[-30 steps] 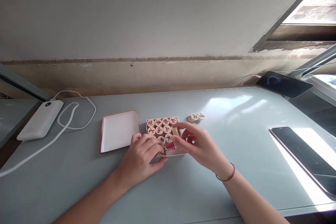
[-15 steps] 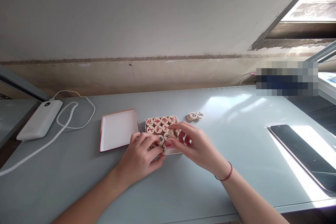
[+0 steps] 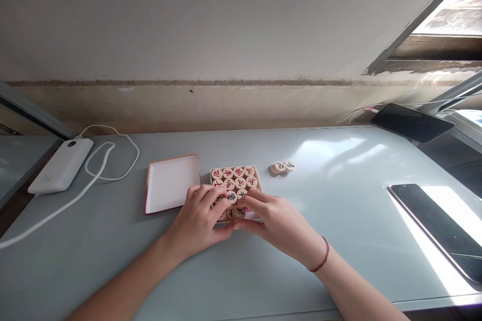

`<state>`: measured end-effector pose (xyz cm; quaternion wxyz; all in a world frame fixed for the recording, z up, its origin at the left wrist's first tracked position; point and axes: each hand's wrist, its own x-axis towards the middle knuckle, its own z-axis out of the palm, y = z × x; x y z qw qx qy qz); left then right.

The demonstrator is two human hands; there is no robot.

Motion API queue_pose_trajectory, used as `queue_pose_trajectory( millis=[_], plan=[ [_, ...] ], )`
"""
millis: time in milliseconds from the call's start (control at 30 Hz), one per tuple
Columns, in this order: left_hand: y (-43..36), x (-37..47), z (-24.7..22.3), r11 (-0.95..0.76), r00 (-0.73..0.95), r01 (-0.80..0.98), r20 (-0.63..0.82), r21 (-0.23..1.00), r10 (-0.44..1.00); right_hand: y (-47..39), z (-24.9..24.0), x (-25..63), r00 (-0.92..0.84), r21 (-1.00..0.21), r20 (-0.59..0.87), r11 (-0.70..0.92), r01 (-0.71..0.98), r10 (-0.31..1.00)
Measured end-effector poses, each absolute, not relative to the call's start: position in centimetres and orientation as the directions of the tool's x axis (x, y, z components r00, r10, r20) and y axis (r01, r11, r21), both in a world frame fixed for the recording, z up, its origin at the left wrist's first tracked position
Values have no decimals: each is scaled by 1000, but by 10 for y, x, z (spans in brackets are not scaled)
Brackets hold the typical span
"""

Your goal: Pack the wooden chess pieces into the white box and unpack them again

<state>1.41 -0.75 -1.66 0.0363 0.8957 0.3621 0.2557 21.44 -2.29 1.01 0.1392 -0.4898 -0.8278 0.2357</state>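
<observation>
A small open box (image 3: pixel 257 176) on the pale table holds several round wooden chess pieces (image 3: pixel 234 178) marked in red and black. My left hand (image 3: pixel 201 218) rests on the box's near left part, its fingers pressing on the pieces in the front rows. My right hand (image 3: pixel 276 220) lies at the near right side, fingertips on the front pieces and thumb against the box's near edge. Neither hand lifts a piece clear. The nearest row is partly hidden by my fingers. A few loose pieces (image 3: pixel 281 167) lie just right of the box.
The box lid (image 3: pixel 171 183) lies open-side up left of the box. A white power bank (image 3: pixel 60 165) with a looped cable (image 3: pixel 109 158) sits far left. One phone (image 3: pixel 439 228) lies at the right edge, another dark device (image 3: pixel 412 122) at the back right.
My right hand brought a piece down from above the box's right side into the front rows; both hands now lie low on the near pieces.
</observation>
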Motion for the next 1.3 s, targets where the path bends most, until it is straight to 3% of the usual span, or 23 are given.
queue_pose_trajectory(
  millis=[367,500,600,700,833,967,1133,1233,1300],
  plan=[
    [-8,13,-17,-758,634,609,431,233,642,-20,22,219,-564,-756,-24,354,550,825],
    [-9,13,-15,-762,641,608,428,224,637,-15,22,225,-443,-772,45,313,553,895],
    [-10,16,-16,-768,660,613,415,183,626,-7,16,235,-222,-737,156,263,622,962],
    [-12,21,-19,-776,686,618,397,126,610,5,5,250,-38,-617,243,184,766,969],
    [-13,23,-22,-772,690,625,383,113,614,17,-9,267,-11,-442,165,84,893,986],
    [-13,22,-22,-765,681,630,379,134,627,24,-19,274,-31,-416,72,58,907,997],
    [-12,21,-11,-762,665,623,395,175,634,23,-18,269,-7,-493,154,82,866,988],
    [-7,25,1,-743,622,644,439,184,648,13,-5,254,54,-653,202,93,751,978],
    [-3,31,7,-725,574,661,490,195,656,4,4,242,24,-788,124,84,610,992]
  ],
)
